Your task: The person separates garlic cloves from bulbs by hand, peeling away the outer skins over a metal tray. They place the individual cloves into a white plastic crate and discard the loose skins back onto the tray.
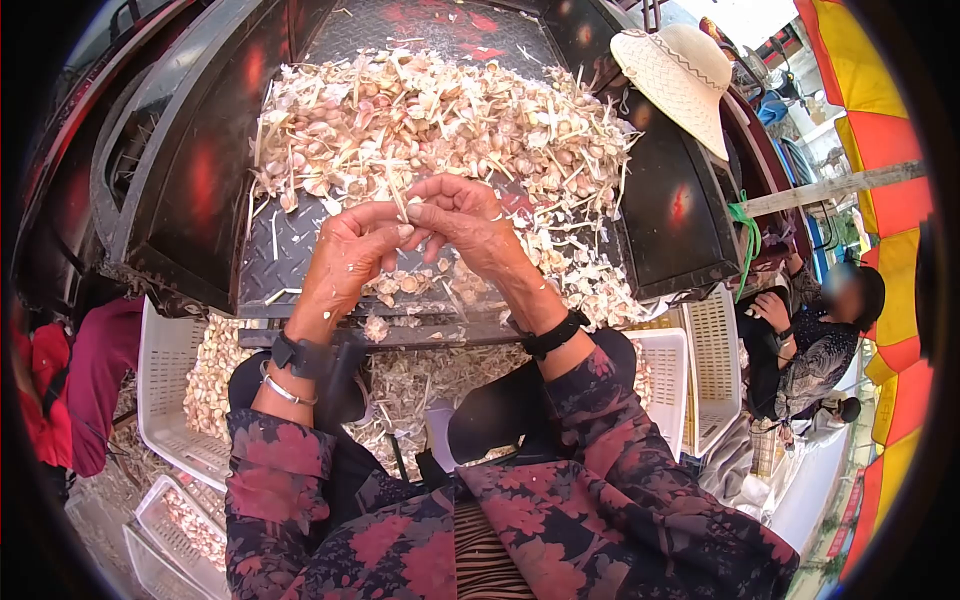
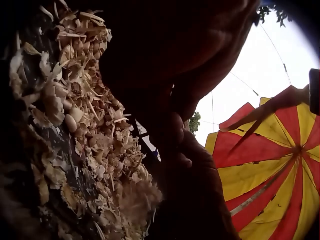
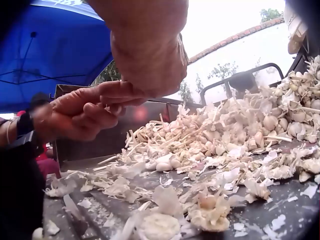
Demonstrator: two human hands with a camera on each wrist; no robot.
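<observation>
Both hands meet above the near part of a dark ridged metal bed (image 1: 290,250). The left hand (image 1: 350,245) and right hand (image 1: 465,225) pinch a small pale garlic piece (image 1: 404,212) between fingertips and thumbs, with a dry stalk standing up from it. In the right wrist view the left hand's (image 3: 80,112) fingers are curled and touch the right hand (image 3: 150,55), which hides most of the piece. The left wrist view shows the hands dark against the sky. Beyond them lies a wide heap of garlic cloves and dry skins (image 1: 430,120).
A straw hat (image 1: 675,75) hangs on the bed's right side wall. White crates (image 1: 165,390) with cloves stand below at left, another crate (image 1: 712,350) at right. Skins lie on the ground between the knees. A seated person (image 1: 820,330) is at the right, near a red and yellow umbrella (image 1: 885,130).
</observation>
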